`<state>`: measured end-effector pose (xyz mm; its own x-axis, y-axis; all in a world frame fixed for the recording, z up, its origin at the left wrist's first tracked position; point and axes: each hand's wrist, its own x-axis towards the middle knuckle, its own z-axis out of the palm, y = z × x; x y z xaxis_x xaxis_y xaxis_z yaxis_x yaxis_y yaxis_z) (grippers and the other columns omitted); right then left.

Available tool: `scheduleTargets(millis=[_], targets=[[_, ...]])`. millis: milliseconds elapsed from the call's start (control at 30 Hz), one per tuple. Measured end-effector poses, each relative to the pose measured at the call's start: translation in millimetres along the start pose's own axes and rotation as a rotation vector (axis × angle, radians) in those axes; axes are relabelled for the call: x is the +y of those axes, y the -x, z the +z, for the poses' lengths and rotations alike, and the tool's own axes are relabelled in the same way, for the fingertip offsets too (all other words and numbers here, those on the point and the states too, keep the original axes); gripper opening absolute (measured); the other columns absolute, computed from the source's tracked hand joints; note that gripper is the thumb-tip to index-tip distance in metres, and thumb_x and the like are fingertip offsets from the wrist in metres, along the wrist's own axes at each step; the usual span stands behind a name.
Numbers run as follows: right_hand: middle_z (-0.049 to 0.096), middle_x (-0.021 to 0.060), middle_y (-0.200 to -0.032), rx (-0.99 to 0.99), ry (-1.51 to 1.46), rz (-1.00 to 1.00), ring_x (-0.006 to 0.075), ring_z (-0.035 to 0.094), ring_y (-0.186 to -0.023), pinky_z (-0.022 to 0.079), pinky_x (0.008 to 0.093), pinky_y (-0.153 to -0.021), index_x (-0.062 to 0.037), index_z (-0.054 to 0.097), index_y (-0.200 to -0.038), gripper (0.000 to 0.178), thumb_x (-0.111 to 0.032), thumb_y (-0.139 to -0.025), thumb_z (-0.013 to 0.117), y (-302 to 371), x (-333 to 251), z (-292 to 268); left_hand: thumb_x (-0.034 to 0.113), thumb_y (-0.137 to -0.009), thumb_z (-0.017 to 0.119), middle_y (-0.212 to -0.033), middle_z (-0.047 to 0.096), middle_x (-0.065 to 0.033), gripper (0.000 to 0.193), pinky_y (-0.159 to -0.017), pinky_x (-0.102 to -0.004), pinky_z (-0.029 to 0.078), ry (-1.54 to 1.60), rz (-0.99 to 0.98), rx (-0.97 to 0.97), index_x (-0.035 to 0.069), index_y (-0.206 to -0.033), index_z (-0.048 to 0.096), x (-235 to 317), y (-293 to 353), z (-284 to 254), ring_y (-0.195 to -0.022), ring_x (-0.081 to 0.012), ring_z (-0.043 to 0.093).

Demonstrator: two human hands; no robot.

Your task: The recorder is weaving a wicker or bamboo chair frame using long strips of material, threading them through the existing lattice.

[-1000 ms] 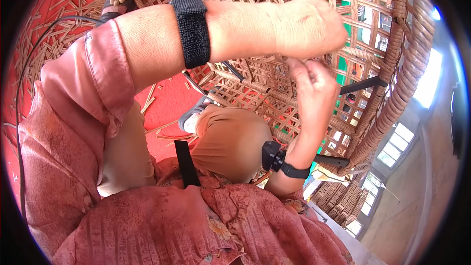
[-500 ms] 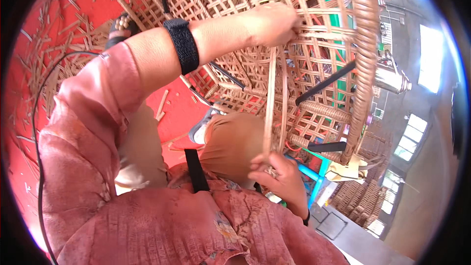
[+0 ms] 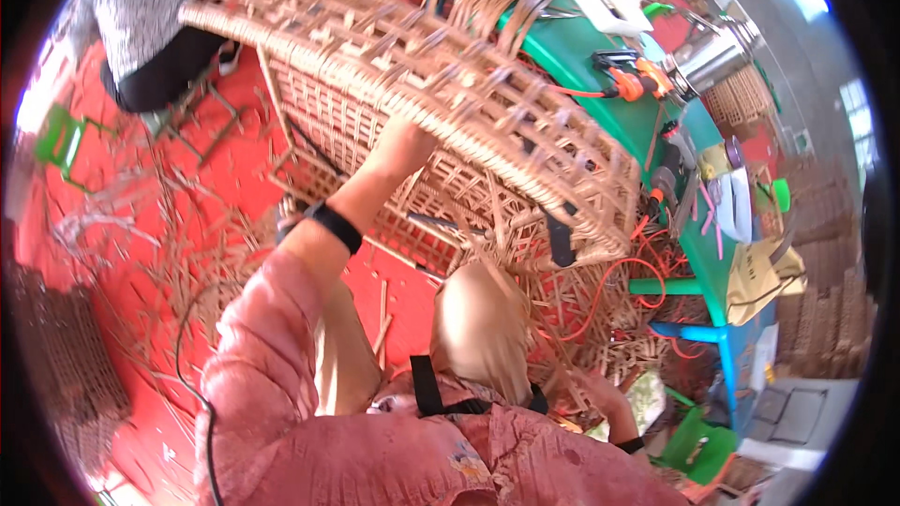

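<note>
A large woven rattan basket (image 3: 525,122) is tipped in front of me, showing its lattice side, its wrapped edge and part of its inside. My left hand (image 3: 405,145) grips it at the wrapped edge; the fingertips are hidden by the weave. Low on the right, my right hand (image 3: 607,401) is somewhat blurred, its fingers closed around a long thin rattan strip (image 3: 539,323). That strip runs up past my knee towards the basket's lower edge. A short black strap or bar (image 3: 561,234) sticks out at the basket's right corner.
To the right stands a green table (image 3: 586,84) with rattan strips, an orange-and-black power tool (image 3: 637,80) and a metal canister (image 3: 712,56). An orange cord (image 3: 600,286) hangs beside it. Rattan scraps (image 3: 225,244) litter the red floor. Another person (image 3: 145,14) sits far left near a green stool (image 3: 64,142).
The basket has swung and tipped, so more of its lattice side shows. My left hand has shifted to its edge, and my right hand has moved lower and further right; the view has widened.
</note>
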<state>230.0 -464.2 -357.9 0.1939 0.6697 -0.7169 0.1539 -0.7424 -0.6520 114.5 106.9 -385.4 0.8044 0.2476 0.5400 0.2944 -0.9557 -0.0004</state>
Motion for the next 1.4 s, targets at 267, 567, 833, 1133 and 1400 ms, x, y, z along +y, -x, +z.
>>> scheduleTargets(millis=[267, 567, 833, 1133, 1400], targets=[[0.054, 0.0137, -0.123, 0.613, -0.351, -0.26, 0.0212, 0.062, -0.094, 0.051, 0.0345, -0.08, 0.0001, 0.052, -0.118, 0.046, -0.02, -0.081, 0.071, -76.0, -65.8, 10.4, 0.008, -0.07, 0.064, -0.093, 0.063, -0.0135, 0.034, -0.082, -0.0406, 0.048, -0.218, 0.025, -0.123, 0.006, -0.105, 0.066, 33.1, -6.9, -17.8, -0.092, -0.0295, 0.061], [0.06, 0.0195, -0.104, 1.125, -0.262, -0.554, 0.0384, 0.058, -0.097, 0.047, 0.0423, -0.083, -0.0017, 0.056, -0.113, 0.05, -0.013, -0.069, 0.076, -147.4, -173.0, -1.8, 0.011, -0.075, 0.064, -0.096, 0.065, -0.0109, 0.026, -0.083, -0.0408, 0.049, 0.101, -0.167, -0.333, 0.009, -0.101, 0.064, 73.3, -35.8, -19.1, -0.096, -0.0261, 0.062], [0.067, 0.0111, -0.078, 1.003, -0.413, -0.477, 0.0234, 0.065, -0.068, 0.048, 0.0354, -0.061, 0.0001, 0.061, -0.098, 0.025, -0.013, -0.078, 0.07, -121.5, -176.2, -59.6, 0.018, -0.081, 0.058, -0.081, 0.065, -0.0204, 0.02, -0.071, -0.0452, 0.05, 0.487, -0.105, -0.189, 0.005, -0.093, 0.068, 58.3, -74.4, 21.6, -0.078, -0.0353, 0.064], [0.065, 0.013, -0.096, 1.728, 0.209, -0.661, 0.0189, 0.064, -0.084, 0.05, 0.0325, -0.069, 0.0038, 0.052, -0.112, 0.039, -0.013, -0.082, 0.069, -137.3, -208.5, -79.1, 0.019, -0.09, 0.059, -0.081, 0.065, 0.001, 0.019, -0.068, -0.0246, 0.053, 1.056, -0.405, -0.528, 0.003, -0.095, 0.068, 53.7, -135.2, 44.3, -0.075, -0.0074, 0.06], [0.066, 0.0092, -0.092, 1.04, -0.22, -0.84, 0.0133, 0.062, -0.08, 0.05, 0.0265, -0.074, 0.0003, 0.064, -0.102, 0.016, -0.002, -0.086, 0.063, -215.1, -267.7, -68.3, 0.014, -0.092, 0.058, -0.082, 0.065, -0.0022, 0.028, -0.064, -0.0224, 0.052, 1.244, -0.39, -0.533, -0.001, -0.115, 0.063, 34.8, -139.9, 87.0, -0.073, -0.0077, 0.06]])
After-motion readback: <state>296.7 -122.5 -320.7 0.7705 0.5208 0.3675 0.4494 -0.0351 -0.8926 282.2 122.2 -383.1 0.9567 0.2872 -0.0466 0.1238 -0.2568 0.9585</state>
